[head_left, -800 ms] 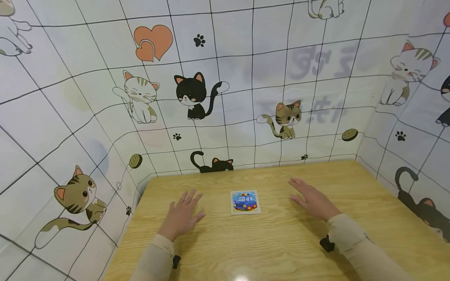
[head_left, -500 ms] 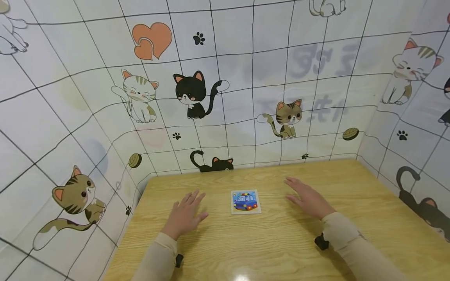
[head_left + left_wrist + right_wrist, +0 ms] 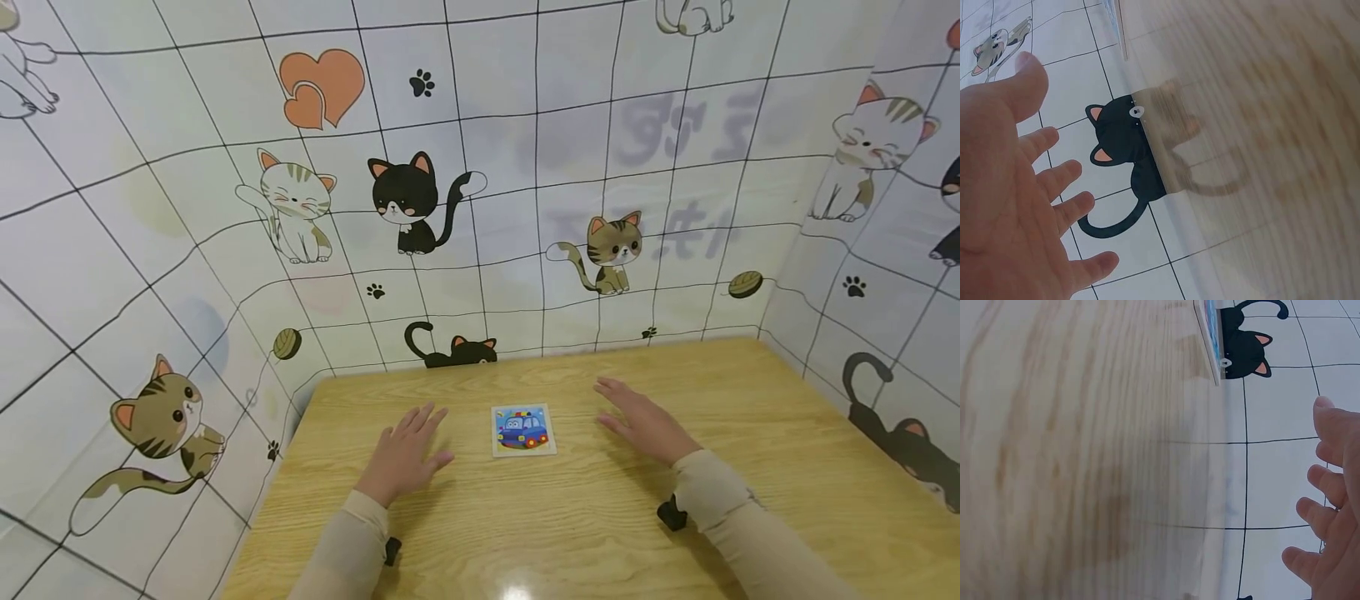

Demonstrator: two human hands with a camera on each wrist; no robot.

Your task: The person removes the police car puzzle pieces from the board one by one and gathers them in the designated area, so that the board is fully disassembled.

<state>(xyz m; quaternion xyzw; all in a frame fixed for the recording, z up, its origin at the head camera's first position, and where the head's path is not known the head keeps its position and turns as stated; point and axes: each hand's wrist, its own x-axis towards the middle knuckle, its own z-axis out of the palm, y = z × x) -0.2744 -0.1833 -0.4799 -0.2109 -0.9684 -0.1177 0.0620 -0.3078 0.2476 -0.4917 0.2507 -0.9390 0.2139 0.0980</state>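
Note:
A small square picture board [image 3: 523,431] with a blue cartoon police car and a pale border lies flat on the wooden table, between the two hands. To its left the left hand [image 3: 405,457] hovers with fingers spread, holding nothing. The right hand [image 3: 647,423] is on the other side, fingers extended, also apart from the board. In the left wrist view the left hand [image 3: 1022,181] shows its palm and loosely spread fingers. The right wrist view catches the right hand [image 3: 1335,506] at the edge, and the board [image 3: 1211,337] edge-on near the top.
The light wood tabletop [image 3: 517,517] reaches back to a wall covering [image 3: 510,192] printed with cats, paws and grid lines. This covering also runs along the left and right sides. A dark wrist device [image 3: 672,512] sits under the right sleeve.
Both hands have moved inward toward the picture board, the left one rightward and the right one leftward. The board lies in the same place on the table.

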